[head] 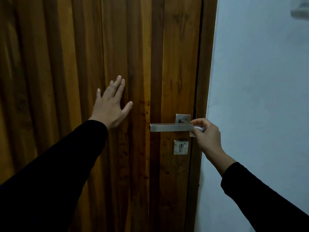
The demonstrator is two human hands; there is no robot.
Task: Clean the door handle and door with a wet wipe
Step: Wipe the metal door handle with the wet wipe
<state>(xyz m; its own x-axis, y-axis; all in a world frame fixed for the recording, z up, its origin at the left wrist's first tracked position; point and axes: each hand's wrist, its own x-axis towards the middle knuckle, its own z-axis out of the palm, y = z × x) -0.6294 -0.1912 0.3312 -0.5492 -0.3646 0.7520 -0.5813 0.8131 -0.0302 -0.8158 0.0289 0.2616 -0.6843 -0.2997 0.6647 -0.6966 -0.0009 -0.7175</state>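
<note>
A brown wooden door (83,47) with vertical planks fills the left and middle of the head view. Its steel lever handle (168,127) points left from a square rose. My right hand (206,136) pinches a white wet wipe (194,131) against the handle's right end, near the rose. My left hand (111,104) lies flat on the door with fingers spread, to the left of the handle and a little above it.
A square steel keyhole plate (181,147) sits just below the handle. The door frame (203,81) runs down the right side of the door. A pale blue-white wall (259,81) lies beyond it.
</note>
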